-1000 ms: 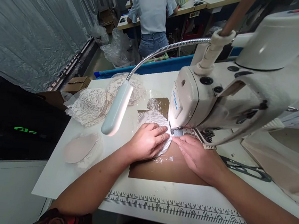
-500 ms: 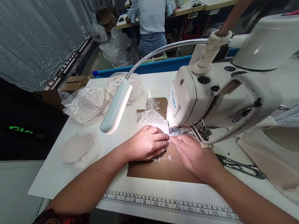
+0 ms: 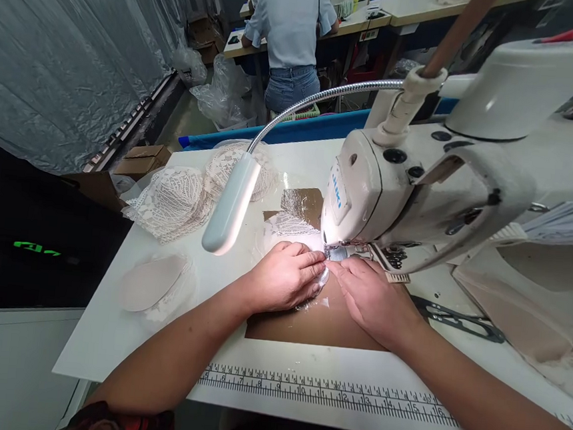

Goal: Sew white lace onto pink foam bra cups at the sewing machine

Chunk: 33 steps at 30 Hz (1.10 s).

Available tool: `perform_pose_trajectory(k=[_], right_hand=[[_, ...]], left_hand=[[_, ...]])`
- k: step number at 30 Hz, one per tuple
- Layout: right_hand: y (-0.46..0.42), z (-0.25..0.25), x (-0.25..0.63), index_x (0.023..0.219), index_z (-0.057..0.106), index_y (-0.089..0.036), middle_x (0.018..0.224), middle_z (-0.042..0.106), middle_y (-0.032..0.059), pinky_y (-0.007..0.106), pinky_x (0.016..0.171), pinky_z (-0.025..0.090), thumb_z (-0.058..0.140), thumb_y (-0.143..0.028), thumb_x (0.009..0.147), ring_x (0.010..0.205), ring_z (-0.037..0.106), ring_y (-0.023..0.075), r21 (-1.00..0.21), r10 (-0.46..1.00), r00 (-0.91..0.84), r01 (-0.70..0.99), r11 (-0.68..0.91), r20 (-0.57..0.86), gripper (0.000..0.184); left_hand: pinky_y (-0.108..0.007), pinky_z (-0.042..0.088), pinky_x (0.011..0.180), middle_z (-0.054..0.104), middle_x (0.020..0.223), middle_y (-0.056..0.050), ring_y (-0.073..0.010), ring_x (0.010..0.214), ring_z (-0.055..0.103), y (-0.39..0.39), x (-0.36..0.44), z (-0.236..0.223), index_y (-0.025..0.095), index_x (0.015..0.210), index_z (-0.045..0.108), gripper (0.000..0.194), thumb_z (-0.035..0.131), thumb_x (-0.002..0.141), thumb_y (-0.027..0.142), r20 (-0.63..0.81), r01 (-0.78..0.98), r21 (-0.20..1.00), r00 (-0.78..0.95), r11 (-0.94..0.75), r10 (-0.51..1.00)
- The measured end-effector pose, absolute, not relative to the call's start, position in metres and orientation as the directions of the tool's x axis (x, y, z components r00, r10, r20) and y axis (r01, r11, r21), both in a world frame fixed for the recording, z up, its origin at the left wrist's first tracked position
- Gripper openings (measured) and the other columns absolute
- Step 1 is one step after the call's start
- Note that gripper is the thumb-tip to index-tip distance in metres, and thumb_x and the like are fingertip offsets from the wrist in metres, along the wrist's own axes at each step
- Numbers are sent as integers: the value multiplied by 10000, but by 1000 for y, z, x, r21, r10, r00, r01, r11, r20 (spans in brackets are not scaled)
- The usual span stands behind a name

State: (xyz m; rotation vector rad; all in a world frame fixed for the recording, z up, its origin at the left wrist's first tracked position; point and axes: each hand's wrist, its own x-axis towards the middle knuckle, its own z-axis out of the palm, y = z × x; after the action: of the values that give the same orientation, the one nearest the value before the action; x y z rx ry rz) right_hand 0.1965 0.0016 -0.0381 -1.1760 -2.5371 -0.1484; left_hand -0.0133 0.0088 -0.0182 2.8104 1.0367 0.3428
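A white lace piece [image 3: 290, 227] lies under the needle end of a white sewing machine [image 3: 357, 184], partly covered by my left hand. Curled over its near edge, my left hand [image 3: 287, 276] grips the lace just left of the presser foot. My right hand [image 3: 374, 295] pinches the lace edge right in front of the foot, thumb and index fingertip close to the left fingers. Both hands rest over a brown sheet [image 3: 286, 329] on the white table. The needle point and the seam are hidden by the fingers.
Lace cups [image 3: 167, 198] are piled at the back left, with a beige oval pad [image 3: 147, 283] nearer. A gooseneck lamp [image 3: 231, 203] hangs above. Black snips [image 3: 460, 320] and beige fabric [image 3: 535, 297] lie right. A printed ruler [image 3: 331, 393] runs along the front; a co-worker [image 3: 295, 28] sits beyond.
The lace has turned slightly and slid a little under the foot, with both hands staying on it. The whole view has shifted slightly.
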Motion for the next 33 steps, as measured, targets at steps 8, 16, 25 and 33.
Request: perform_pose_trajectory(k=[8,16,25,33], right_hand=[[2,-42,201,1128,661,-117,1013,705,80,304,717,505,441,-117,872,864,645,200,-157,711,-585,718,678,390,337],[-3,-34,192,1130,624,-142,965,683,66,297,615,487,509,-207,874,711,642,178,-206,716,-587,701,683,378,288],[-1,-36,188,807,651,-186,767,661,49,261,603,404,400,-221,929,694,585,155,-217,691,-616,667,713,378,282],[-1,-30,195,835,696,-193,736,635,24,245,597,378,428,-250,945,680,557,130,-268,667,-650,613,744,364,295]], left_hand=[[-423,429,945,565,1304,-99,-272,1095,517,9,-27,0,156,1220,588,455,579,814,360,91,568,339,774,-750,627],[-363,463,872,654,1074,-99,-213,990,576,6,-21,-4,147,905,641,202,442,900,183,168,583,390,716,-713,677],[-353,455,855,623,1007,-76,-221,940,563,2,-24,8,162,980,550,288,586,695,134,24,555,400,789,-729,614],[-317,475,822,687,1007,-81,-190,914,605,14,-26,-13,146,987,654,250,436,944,262,166,522,333,787,-785,594]])
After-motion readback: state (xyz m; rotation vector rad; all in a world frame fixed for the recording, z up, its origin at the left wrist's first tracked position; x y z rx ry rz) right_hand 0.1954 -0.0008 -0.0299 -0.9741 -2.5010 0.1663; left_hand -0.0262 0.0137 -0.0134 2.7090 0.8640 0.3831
